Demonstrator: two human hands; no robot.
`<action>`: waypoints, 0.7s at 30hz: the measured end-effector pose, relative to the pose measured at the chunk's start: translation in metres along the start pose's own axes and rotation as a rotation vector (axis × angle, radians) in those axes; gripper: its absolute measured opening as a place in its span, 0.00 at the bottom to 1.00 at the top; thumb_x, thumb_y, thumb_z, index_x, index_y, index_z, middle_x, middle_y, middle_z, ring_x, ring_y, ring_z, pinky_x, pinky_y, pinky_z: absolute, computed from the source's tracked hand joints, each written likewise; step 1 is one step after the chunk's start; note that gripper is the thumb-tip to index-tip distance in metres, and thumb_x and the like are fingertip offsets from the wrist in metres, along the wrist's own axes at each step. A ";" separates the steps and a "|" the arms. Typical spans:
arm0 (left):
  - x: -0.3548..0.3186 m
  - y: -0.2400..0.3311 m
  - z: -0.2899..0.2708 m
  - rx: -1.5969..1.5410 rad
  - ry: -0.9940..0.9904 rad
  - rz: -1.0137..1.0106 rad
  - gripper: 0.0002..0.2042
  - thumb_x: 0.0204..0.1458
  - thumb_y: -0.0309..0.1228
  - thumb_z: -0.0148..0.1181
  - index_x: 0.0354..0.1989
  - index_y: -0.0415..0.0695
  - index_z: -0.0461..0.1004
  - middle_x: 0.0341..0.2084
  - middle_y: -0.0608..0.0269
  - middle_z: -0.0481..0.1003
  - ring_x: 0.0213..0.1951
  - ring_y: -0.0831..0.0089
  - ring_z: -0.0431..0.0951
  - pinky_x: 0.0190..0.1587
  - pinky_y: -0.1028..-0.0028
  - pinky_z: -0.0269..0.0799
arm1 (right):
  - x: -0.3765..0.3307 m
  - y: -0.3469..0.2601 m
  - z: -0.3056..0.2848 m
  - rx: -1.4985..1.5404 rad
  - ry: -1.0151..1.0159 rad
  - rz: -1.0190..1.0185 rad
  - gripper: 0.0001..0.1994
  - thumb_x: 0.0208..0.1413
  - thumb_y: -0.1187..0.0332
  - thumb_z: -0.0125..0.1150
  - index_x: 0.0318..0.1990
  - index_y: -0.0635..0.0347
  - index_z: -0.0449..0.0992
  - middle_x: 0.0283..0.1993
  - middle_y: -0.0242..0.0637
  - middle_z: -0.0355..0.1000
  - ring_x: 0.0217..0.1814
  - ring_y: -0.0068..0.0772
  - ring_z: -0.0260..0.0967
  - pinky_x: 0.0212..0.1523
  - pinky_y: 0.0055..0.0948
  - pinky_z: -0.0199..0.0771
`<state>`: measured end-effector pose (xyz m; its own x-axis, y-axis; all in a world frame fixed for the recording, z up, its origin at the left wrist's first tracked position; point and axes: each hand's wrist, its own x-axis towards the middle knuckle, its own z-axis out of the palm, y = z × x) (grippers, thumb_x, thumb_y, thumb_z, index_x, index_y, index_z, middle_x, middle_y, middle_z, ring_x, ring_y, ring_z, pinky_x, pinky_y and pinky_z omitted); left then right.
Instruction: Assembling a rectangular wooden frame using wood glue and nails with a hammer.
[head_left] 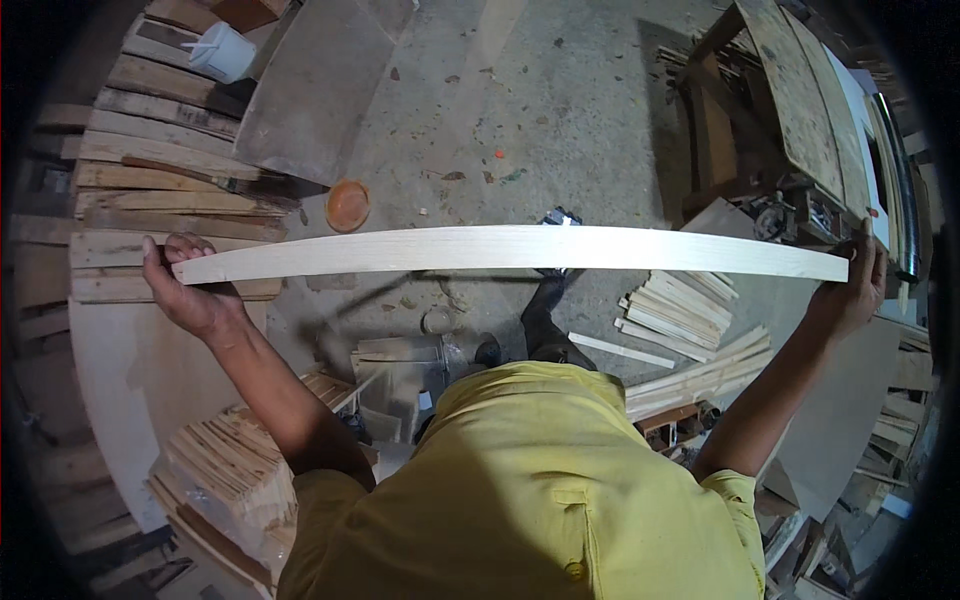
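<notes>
We hold long, flat, pale wooden strip (480,249) above grey concrete floor (430,120), bare left hand (200,298) and bare right hand (850,288) gripping its ends; not yet set down; pale wooden slats (682,310) piled below.

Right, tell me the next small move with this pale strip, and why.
Probably lower the wooden strip slightly, both ends together: the left hand and right hand hold its opposite ends, and similar pale strips lie piled below, toward the right.
</notes>
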<state>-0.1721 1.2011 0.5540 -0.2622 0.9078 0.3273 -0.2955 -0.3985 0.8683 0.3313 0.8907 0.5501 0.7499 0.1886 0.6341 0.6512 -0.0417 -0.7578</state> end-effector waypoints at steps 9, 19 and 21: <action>0.031 -0.026 0.041 0.089 0.223 0.102 0.15 0.56 0.36 0.47 0.17 0.48 0.59 0.14 0.68 0.60 0.20 0.74 0.60 0.28 0.72 0.60 | 0.052 0.019 0.066 0.164 -0.054 0.172 0.11 0.58 0.62 0.54 0.40 0.60 0.75 0.37 0.38 0.71 0.39 0.22 0.67 0.37 0.20 0.65; 0.028 -0.115 -0.004 0.113 0.275 0.034 0.34 0.56 0.59 0.35 0.58 0.41 0.58 0.53 0.54 0.63 0.53 0.65 0.63 0.57 0.63 0.56 | -0.041 0.191 0.032 0.258 -1.005 0.477 0.48 0.30 0.60 0.76 0.62 0.63 0.56 0.63 0.43 0.57 0.66 0.40 0.52 0.65 0.37 0.49; -0.001 -0.154 -0.029 0.036 0.161 -0.237 0.39 0.53 0.64 0.34 0.63 0.43 0.52 0.59 0.56 0.58 0.59 0.64 0.58 0.60 0.60 0.51 | -0.068 0.220 0.051 0.226 -0.922 0.497 0.37 0.40 0.61 0.71 0.59 0.63 0.60 0.57 0.41 0.64 0.60 0.36 0.59 0.60 0.34 0.56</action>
<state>-0.1529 1.2574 0.4088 -0.3331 0.9414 0.0533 -0.3339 -0.1706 0.9271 0.4175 0.9185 0.3322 0.4858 0.8730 -0.0428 0.1899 -0.1533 -0.9698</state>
